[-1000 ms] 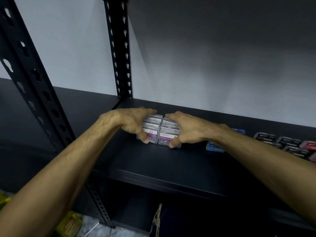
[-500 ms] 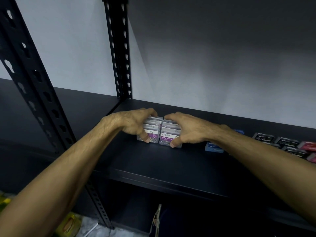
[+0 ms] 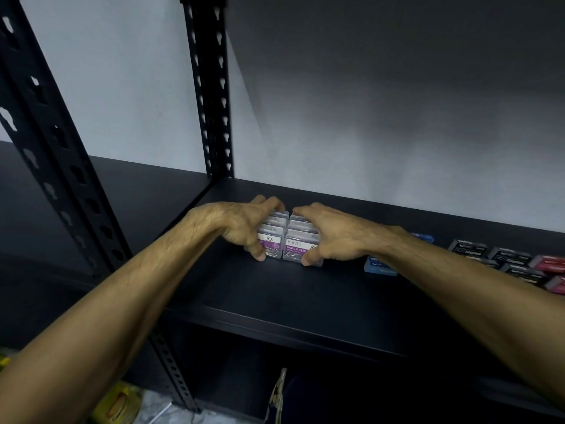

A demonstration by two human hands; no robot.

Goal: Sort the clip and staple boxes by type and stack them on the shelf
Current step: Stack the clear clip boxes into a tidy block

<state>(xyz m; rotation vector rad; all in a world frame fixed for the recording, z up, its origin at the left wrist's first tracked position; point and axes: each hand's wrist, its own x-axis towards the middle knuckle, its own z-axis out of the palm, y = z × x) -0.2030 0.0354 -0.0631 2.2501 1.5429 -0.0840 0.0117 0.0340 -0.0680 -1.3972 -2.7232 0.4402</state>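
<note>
Left hand point(image 3: 241, 228): reaches in from the near left, forearm stretched over the shelf edge; fingers curled over the top and far side of the left row of paper clip boxes, thumb pressed to the near face; grips that row.
Right hand point(image 3: 331, 237): reaches in from the near right, mirror pose; fingers curled over the top of the right row, thumb tip at the lower near corner; grips that row.
Fingertips: index tips of both hands almost meet over the far end of the block.
Paper clip boxes point(image 3: 286, 240): clear plastic with purple labels, two rows side by side and touching, standing on the shelf toward its left end, near the back wall.
Writing on boxes: "KREATI" and "PAPER CLIP" on the right front box; left front label partly hidden by the thumb, only "LIP" legible.
Shelf point(image 3: 275, 301): black board in a black metal rack with slotted posts.
Blue staple box point(image 3: 380, 266): flat on the shelf just right of the right wrist, white writing too blurred to read.
Black staple boxes point(image 3: 489, 255): further right, well apart from the clip boxes; white lettering, unreadable.
Pink boxes point(image 3: 550, 264): at the far right frame edge, beside the black ones.
Wall point(image 3: 367, 117): plain pale grey behind the rack.
</note>
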